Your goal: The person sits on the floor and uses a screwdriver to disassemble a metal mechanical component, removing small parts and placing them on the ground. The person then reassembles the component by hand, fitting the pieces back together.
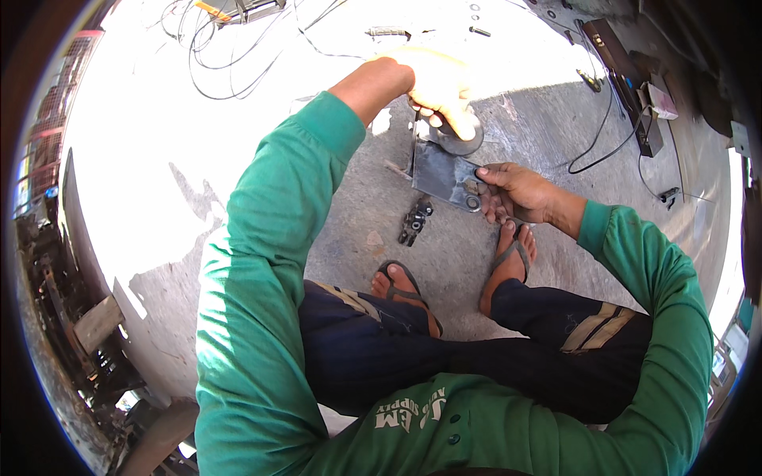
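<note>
My right hand (516, 190) grips the near right corner of a flat grey metal plate (444, 174), thumb on top and fingers underneath. A round hole or ring shows at that corner. Overexposed by sunlight, my left hand (435, 86) is closed at the far end of the plate. Its thumb presses on a dark round disc (462, 144) that overlaps the plate; what its curled fingers hold underneath is partly hidden. A small black metal part (414, 222) lies on the floor, nearer to me than the plate.
My sandalled feet (405, 289) stand close to the work. Black cables (230, 71) loop at the far left. A bolt (479, 32) and a cylindrical part (387, 32) lie ahead. To the right is a long dark metal piece (623, 79) beside a small box (662, 101).
</note>
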The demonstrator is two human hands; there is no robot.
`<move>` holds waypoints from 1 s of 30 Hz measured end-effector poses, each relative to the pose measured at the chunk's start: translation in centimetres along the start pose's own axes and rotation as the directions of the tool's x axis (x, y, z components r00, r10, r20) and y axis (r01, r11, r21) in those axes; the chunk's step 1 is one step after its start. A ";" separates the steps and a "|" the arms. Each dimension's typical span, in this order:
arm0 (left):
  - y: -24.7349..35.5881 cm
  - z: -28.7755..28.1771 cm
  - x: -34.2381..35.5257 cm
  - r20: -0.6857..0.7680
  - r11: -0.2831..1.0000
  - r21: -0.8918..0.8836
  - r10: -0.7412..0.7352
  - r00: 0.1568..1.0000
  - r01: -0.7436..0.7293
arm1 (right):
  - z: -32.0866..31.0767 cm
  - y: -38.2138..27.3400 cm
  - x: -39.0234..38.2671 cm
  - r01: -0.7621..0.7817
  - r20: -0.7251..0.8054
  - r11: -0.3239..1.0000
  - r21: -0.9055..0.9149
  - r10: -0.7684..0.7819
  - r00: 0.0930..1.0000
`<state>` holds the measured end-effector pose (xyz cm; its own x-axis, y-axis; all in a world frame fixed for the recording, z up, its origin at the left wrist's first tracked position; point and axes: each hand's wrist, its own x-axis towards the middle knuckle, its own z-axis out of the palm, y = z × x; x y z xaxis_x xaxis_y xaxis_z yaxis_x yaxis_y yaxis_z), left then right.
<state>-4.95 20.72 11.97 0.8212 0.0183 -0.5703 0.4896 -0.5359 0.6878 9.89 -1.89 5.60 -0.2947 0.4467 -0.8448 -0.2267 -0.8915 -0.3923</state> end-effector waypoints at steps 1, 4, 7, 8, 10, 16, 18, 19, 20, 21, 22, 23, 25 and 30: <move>-0.2 0.2 -0.2 -0.053 1.000 0.013 0.023 0.998 -0.022 | -0.3 -0.2 0.2 -0.010 0.012 1.000 -0.004 0.010 1.000; 0.3 0.6 -0.4 -0.144 0.994 0.061 0.095 0.985 -0.087 | -1.4 0.0 0.1 -0.020 0.021 1.000 0.016 0.020 1.000; 0.0 0.8 0.2 -0.168 0.990 0.117 0.101 0.981 -0.082 | -1.7 0.5 0.1 0.002 0.058 0.996 0.090 -0.007 0.998; 0.0 0.9 0.3 -0.201 0.986 0.143 0.108 0.974 -0.080 | -1.7 0.7 0.1 0.002 0.076 0.992 0.129 -0.012 0.997; -0.1 0.7 0.3 -0.218 0.983 0.163 0.118 0.969 -0.083 | -1.9 0.9 0.0 0.016 0.112 0.983 0.182 -0.037 0.993; 0.0 0.9 0.4 -0.232 0.970 0.232 0.130 0.964 -0.075 | -0.9 1.1 -0.9 0.050 0.123 0.975 0.216 -0.078 0.989; 0.0 0.9 0.5 -0.218 0.975 0.214 0.113 0.969 -0.065 | -0.7 1.2 -1.0 0.053 0.124 0.971 0.233 -0.084 0.989; 0.0 0.9 0.5 -0.216 0.971 0.227 0.130 0.968 -0.079 | -0.5 1.2 -1.0 0.047 0.104 0.976 0.213 -0.071 0.992; 0.0 0.8 0.5 -0.213 0.966 0.240 0.146 0.966 -0.093 | -0.2 1.0 -1.2 0.041 0.083 0.980 0.193 -0.058 0.995; 0.0 0.8 0.6 -0.209 0.962 0.252 0.163 0.964 -0.108 | -0.1 0.9 -1.3 0.034 0.063 0.984 0.173 -0.046 0.997; -0.1 0.7 0.5 -0.203 0.964 0.244 0.155 0.967 -0.103 | -0.2 0.9 -1.2 0.028 0.068 0.987 0.160 -0.039 0.997; -0.1 0.5 0.3 -0.196 0.966 0.238 0.148 0.969 -0.099 | -0.3 0.7 -1.0 0.023 0.071 0.989 0.147 -0.034 0.997; 0.0 0.3 0.0 -0.191 0.968 0.229 0.148 0.970 -0.102 | -0.6 0.6 -0.8 0.022 0.078 0.992 0.126 -0.032 0.996; -0.7 0.4 0.1 -0.223 0.966 0.230 0.174 0.959 -0.121 | -0.1 0.3 -0.7 -0.006 0.037 0.991 0.131 0.001 0.999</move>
<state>-5.33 20.73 11.25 0.9382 0.1130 -0.3271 0.3056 -0.7139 0.6301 10.09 -2.46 6.02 -0.3289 0.4486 -0.8310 -0.3443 -0.8764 -0.3368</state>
